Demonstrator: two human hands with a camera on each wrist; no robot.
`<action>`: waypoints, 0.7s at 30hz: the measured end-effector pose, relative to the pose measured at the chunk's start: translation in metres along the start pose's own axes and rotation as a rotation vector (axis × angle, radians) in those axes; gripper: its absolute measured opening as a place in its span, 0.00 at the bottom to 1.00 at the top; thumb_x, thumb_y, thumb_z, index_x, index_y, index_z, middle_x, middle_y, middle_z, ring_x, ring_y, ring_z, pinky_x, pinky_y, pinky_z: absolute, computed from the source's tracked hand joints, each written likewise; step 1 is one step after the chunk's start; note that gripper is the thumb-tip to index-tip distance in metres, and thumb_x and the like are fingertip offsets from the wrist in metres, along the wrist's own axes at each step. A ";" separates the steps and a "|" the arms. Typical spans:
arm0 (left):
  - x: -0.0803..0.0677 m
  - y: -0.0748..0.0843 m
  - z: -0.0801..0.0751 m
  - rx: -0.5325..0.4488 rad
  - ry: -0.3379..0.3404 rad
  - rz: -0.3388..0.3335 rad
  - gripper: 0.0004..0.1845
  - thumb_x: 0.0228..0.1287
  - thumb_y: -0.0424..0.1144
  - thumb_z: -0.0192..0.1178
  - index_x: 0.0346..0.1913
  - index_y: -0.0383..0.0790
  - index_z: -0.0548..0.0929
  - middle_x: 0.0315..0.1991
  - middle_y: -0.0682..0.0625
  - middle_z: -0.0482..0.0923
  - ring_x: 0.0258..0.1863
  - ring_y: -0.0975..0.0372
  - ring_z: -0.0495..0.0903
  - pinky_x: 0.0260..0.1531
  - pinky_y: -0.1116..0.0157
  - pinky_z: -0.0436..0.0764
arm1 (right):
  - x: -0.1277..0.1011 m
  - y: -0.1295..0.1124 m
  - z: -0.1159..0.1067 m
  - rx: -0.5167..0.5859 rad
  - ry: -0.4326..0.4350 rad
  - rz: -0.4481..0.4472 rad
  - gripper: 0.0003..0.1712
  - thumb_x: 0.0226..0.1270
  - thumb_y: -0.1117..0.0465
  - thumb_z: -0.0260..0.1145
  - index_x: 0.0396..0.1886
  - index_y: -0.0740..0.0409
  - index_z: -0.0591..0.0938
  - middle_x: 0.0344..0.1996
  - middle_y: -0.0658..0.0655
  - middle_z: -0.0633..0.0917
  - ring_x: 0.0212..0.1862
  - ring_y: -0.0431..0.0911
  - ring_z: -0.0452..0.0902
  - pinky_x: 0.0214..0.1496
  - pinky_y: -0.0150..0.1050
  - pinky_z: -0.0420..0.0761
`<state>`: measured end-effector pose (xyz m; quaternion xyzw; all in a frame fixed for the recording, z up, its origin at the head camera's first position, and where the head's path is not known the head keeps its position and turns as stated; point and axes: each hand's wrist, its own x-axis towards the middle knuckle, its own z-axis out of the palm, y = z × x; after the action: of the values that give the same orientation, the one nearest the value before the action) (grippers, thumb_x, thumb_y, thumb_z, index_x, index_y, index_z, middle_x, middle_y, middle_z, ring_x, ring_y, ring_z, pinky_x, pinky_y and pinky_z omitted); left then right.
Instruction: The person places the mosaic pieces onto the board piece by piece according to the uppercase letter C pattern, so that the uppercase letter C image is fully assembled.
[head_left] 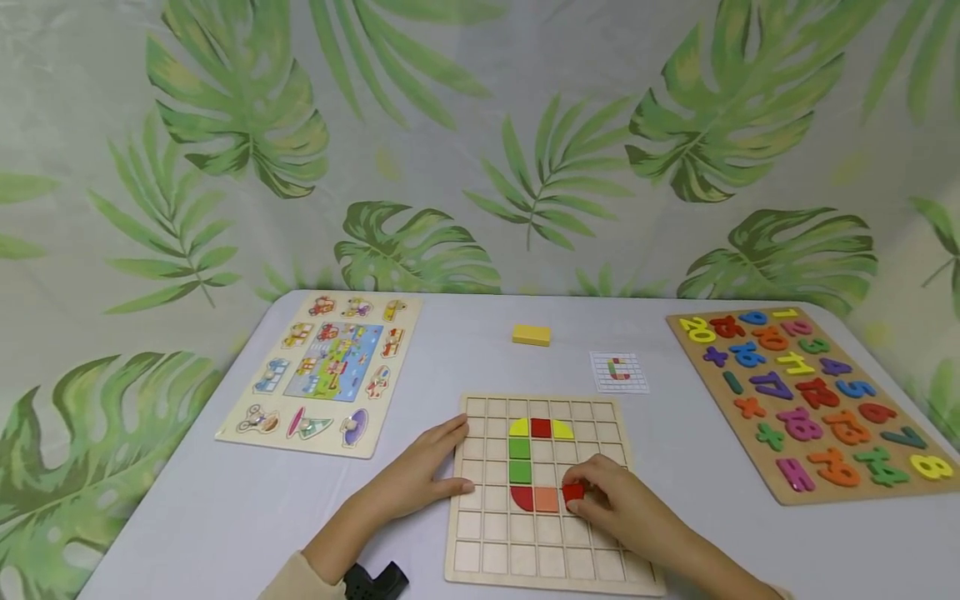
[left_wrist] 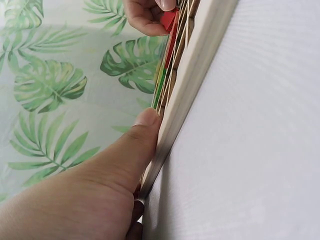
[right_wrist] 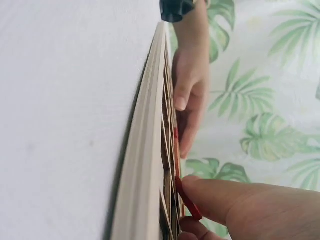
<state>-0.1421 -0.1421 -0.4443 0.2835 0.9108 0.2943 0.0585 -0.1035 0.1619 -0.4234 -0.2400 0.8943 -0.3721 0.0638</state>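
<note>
On the table lies a wooden grid board [head_left: 543,546] with raised square cells. My right hand [head_left: 626,504] pinches a red tile [head_left: 573,492] between thumb and fingers over a lower cell; in the right wrist view the tile [right_wrist: 189,200] is tilted against the board. Just left of it sit a salmon square tile [head_left: 546,499] and a dark red rounded tile [head_left: 521,498]. Above are green tiles [head_left: 519,460], a red square [head_left: 540,427] and yellow rounded tiles [head_left: 562,429]. My left hand [head_left: 412,475] rests at the board's left edge, fingers extended, thumb [left_wrist: 145,125] on the rim.
A small pattern card [head_left: 618,372] and a yellow block [head_left: 531,335] lie behind the board. To the left is a picture peg puzzle [head_left: 386,333]; to the right, a number puzzle [head_left: 761,454]. A black object [head_left: 378,581] is near my left forearm. Leaf-print cloth hangs behind.
</note>
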 end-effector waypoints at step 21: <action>0.001 0.006 -0.006 0.126 -0.028 -0.006 0.44 0.55 0.62 0.54 0.68 0.37 0.57 0.69 0.48 0.49 0.66 0.54 0.51 0.62 0.57 0.55 | -0.005 -0.009 -0.014 -0.138 0.004 0.018 0.21 0.59 0.48 0.62 0.51 0.49 0.76 0.45 0.43 0.74 0.42 0.40 0.69 0.42 0.35 0.74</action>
<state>-0.1417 -0.1408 -0.4359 0.2880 0.9275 0.2322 0.0543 -0.0998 0.1677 -0.4069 -0.2352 0.9200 -0.3096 0.0487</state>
